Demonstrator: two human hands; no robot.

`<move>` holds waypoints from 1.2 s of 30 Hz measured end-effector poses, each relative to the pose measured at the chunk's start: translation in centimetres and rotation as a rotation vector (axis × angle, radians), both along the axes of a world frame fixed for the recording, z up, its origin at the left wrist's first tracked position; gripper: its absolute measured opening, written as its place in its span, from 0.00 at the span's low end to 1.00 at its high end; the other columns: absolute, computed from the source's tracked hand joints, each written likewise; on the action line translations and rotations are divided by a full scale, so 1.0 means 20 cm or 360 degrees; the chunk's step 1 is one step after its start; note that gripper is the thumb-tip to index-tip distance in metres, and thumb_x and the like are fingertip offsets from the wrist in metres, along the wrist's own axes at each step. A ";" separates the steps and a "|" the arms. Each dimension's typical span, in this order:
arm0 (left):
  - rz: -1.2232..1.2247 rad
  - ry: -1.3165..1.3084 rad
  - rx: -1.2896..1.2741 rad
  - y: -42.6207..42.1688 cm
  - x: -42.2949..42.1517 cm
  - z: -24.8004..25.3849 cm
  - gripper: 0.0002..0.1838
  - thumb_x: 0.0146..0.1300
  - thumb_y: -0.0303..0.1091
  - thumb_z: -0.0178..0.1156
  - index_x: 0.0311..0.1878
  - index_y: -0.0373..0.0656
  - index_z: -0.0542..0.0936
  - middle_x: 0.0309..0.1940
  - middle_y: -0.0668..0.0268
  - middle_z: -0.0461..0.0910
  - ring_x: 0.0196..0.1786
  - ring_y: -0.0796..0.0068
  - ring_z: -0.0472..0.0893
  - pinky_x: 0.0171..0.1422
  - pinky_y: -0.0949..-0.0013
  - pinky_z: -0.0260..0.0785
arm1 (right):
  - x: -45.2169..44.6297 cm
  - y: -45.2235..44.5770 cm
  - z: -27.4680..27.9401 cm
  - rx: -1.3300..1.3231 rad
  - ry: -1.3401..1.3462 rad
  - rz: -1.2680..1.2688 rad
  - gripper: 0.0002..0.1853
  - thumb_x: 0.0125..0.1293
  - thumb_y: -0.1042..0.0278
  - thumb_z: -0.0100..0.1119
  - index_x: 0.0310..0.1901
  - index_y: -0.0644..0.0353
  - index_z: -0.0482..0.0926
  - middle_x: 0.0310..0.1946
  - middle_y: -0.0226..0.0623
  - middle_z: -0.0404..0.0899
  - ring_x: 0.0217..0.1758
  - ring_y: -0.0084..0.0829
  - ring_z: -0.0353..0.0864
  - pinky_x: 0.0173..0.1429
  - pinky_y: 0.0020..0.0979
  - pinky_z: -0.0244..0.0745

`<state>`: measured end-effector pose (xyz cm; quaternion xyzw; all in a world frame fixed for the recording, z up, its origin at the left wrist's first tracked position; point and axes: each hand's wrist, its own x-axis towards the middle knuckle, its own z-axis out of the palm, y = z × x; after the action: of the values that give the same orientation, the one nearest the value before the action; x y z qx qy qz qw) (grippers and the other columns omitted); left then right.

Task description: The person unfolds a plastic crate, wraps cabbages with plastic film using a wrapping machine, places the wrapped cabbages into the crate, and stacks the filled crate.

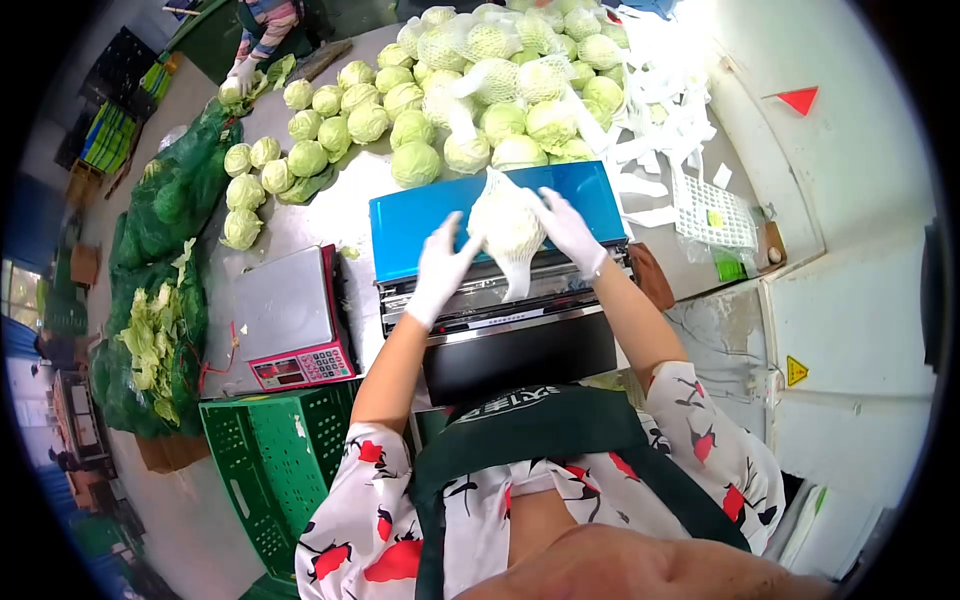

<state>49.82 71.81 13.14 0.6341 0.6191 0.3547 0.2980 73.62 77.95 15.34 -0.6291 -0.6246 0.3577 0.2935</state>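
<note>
A pale cabbage in a white foam net [507, 222] sits on the blue top of a sealing or wrapping machine [420, 215], with the net's tail hanging over the front slot. My left hand [440, 268], in a white glove, is at the cabbage's left with fingers spread and the thumb close to the net. On the other side my right hand [570, 238], also gloved, has its fingers stretched out, the tips at the net's right edge. Neither hand is wrapped round the cabbage. The cabbage's underside is hidden.
Many cabbages [412, 130], several in nets, are heaped behind the machine. White foam nets [650, 130] lie at right. A red-framed scale [285, 305] stands left, above a green crate [260, 450]. Green mesh sacks [165, 210] are farther left. Another person's gloved hand [243, 75] touches a cabbage.
</note>
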 end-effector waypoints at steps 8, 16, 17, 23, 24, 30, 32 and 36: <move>0.0584 0.1382 0.0141 -0.65 -0.21 0.00 0.40 0.58 0.48 0.70 0.70 0.36 0.69 0.38 0.58 0.81 0.48 0.56 0.75 0.53 0.55 0.64 | 0.41 -0.53 -0.15 0.0579 -0.1319 -0.0295 0.32 0.65 0.44 0.63 0.58 0.67 0.75 0.51 0.49 0.77 0.63 0.51 0.70 0.75 0.57 0.51; 0.0552 0.0708 -0.0017 -0.59 -0.21 -0.10 0.40 0.56 0.29 0.70 0.74 0.40 0.67 0.37 0.62 0.82 0.45 0.61 0.77 0.56 0.59 0.69 | 0.27 -0.56 -0.29 0.0552 -0.0652 -0.0261 0.12 0.68 0.65 0.63 0.51 0.52 0.82 0.31 0.30 0.80 0.44 0.34 0.77 0.73 0.42 0.55; 0.0540 0.0288 -0.0054 -0.58 -0.25 -0.12 0.36 0.58 0.28 0.69 0.72 0.41 0.70 0.36 0.64 0.83 0.41 0.67 0.79 0.51 0.63 0.71 | 0.30 -0.58 -0.24 0.0484 -0.0407 -0.0129 0.11 0.68 0.66 0.62 0.50 0.54 0.83 0.32 0.30 0.82 0.42 0.31 0.78 0.70 0.38 0.59; -0.0086 -0.0879 -0.0478 -0.65 -0.53 0.24 0.14 0.68 0.27 0.62 0.55 0.36 0.85 0.37 0.67 0.83 0.40 0.80 0.78 0.50 0.72 0.71 | 0.45 -0.72 0.48 -0.0552 0.0500 0.0277 0.08 0.67 0.73 0.61 0.42 0.68 0.85 0.35 0.34 0.84 0.42 0.23 0.79 0.55 0.26 0.72; -0.0325 -0.0905 -0.0484 -0.68 -0.57 0.31 0.13 0.67 0.28 0.63 0.53 0.35 0.85 0.37 0.65 0.83 0.42 0.79 0.79 0.52 0.72 0.71 | 0.51 -0.72 0.60 -0.0674 0.0448 0.0418 0.07 0.65 0.73 0.62 0.40 0.68 0.86 0.34 0.35 0.84 0.43 0.24 0.79 0.57 0.27 0.72; -0.0343 -0.0923 0.0163 -0.15 -0.32 0.55 0.59 0.51 0.45 0.77 0.79 0.36 0.51 0.77 0.48 0.58 0.79 0.54 0.59 0.82 0.55 0.50 | 0.38 -0.24 0.83 0.0044 0.0648 0.0515 0.33 0.54 0.70 0.71 0.63 0.71 0.74 0.60 0.49 0.77 0.66 0.44 0.74 0.76 0.41 0.61; -0.0485 -0.0015 0.0341 0.09 -0.26 0.34 0.69 0.41 0.51 0.81 0.80 0.36 0.47 0.78 0.45 0.53 0.80 0.50 0.57 0.83 0.55 0.47 | 0.28 0.06 0.52 0.0326 -0.0063 0.0974 0.55 0.49 0.62 0.79 0.75 0.70 0.55 0.74 0.52 0.61 0.78 0.46 0.61 0.78 0.41 0.56; -0.0761 -0.0062 -0.0066 0.27 -0.03 0.12 0.69 0.37 0.49 0.82 0.79 0.37 0.50 0.75 0.42 0.58 0.77 0.47 0.61 0.81 0.58 0.52 | 0.05 0.14 0.10 0.0034 -0.0029 0.1121 0.68 0.41 0.52 0.86 0.76 0.69 0.48 0.73 0.55 0.60 0.78 0.45 0.60 0.79 0.37 0.56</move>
<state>49.27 77.13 15.53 0.7495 0.4526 0.2735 0.3983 74.63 80.67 17.36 -0.3750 -0.8096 0.4248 0.1531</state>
